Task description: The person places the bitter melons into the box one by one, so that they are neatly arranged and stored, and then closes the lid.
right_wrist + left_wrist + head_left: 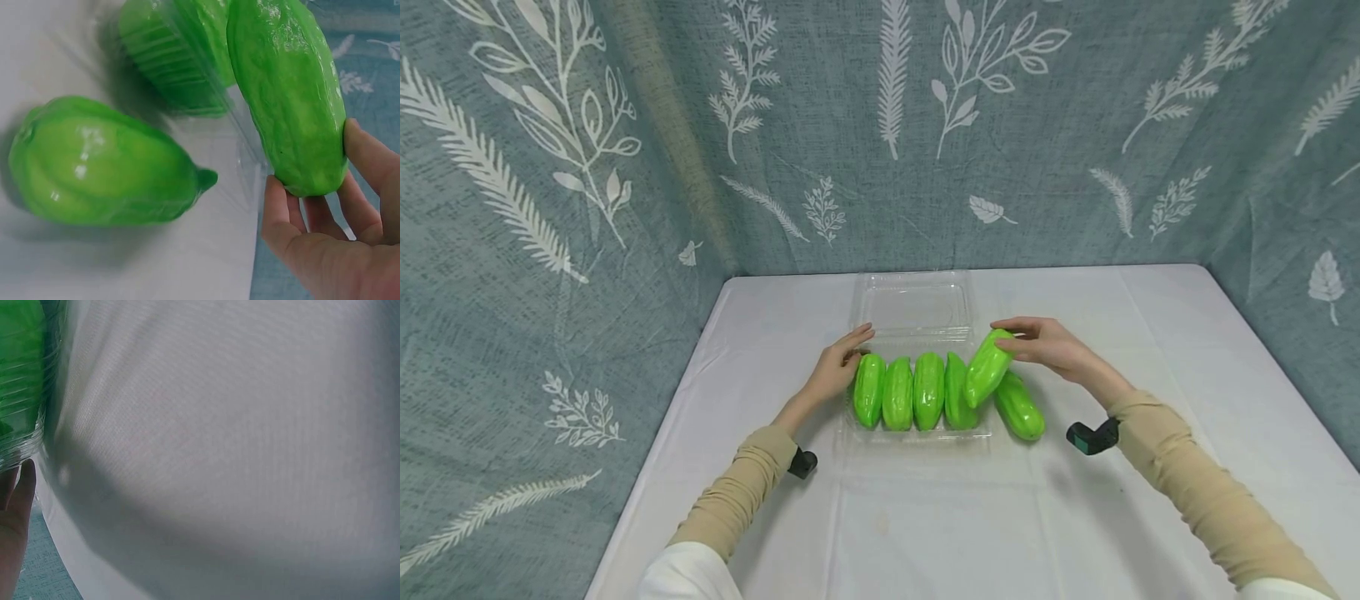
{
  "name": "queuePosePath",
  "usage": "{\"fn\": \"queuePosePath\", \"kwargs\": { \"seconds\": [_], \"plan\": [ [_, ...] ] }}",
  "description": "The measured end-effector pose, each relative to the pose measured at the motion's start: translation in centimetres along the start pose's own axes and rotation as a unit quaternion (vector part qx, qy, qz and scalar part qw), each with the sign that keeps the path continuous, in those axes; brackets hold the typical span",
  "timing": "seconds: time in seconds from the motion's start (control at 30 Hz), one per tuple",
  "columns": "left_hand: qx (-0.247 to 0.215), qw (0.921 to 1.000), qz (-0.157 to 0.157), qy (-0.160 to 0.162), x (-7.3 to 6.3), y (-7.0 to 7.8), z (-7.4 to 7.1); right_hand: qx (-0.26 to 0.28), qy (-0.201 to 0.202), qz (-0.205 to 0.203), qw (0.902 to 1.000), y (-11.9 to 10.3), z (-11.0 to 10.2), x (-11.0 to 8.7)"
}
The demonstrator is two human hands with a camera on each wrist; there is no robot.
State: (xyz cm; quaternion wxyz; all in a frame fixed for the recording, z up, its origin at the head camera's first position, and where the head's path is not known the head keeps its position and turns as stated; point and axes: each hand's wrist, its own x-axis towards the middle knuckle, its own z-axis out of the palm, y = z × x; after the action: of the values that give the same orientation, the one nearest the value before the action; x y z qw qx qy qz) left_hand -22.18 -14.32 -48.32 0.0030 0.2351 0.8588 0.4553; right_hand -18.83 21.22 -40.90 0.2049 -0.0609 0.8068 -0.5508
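Note:
My right hand (1051, 346) pinches one end of a glossy green, gourd-like vegetable (988, 368). It tilts above the right end of a clear plastic clamshell box (917, 435). In the right wrist view, fingers and thumb surround the lower end of the held green vegetable (290, 106). Several similar vegetables (928, 392) stand side by side in the box. Another green vegetable (1019, 407) lies on the cloth just right of it. At the box's left side is my left hand (835, 367), its fingers extended and touching the wall; the left wrist view catches only part of it.
The box's clear lid (913, 302) lies folded back toward the rear. A white cloth (925, 517) covers the table, and a blue-green leaf-print curtain (850, 108) hangs behind and along both sides. Black wrist cameras (1093, 437) hang below the sleeves.

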Motion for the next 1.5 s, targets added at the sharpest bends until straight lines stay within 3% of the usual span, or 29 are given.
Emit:
{"fn": "queuePosePath", "kwargs": {
  "seconds": [0.5, 0.73, 1.5],
  "plan": [
    [-0.002, 1.0000, 0.000, -0.001, 0.1, -0.1, 0.1, -0.010, -0.021, -0.028, 0.9993, -1.0, 2.6, 2.0],
    [-0.008, 1.0000, -0.001, -0.004, 0.0, -0.1, 0.0, 0.010, -0.029, -0.031, 0.9990, -1.6, 3.6, 2.7],
    [0.001, 1.0000, -0.002, 0.001, 0.1, -0.3, 0.2, -0.002, -0.054, -0.096, 0.9939, -3.4, 7.6, 5.0]
  ]
}}
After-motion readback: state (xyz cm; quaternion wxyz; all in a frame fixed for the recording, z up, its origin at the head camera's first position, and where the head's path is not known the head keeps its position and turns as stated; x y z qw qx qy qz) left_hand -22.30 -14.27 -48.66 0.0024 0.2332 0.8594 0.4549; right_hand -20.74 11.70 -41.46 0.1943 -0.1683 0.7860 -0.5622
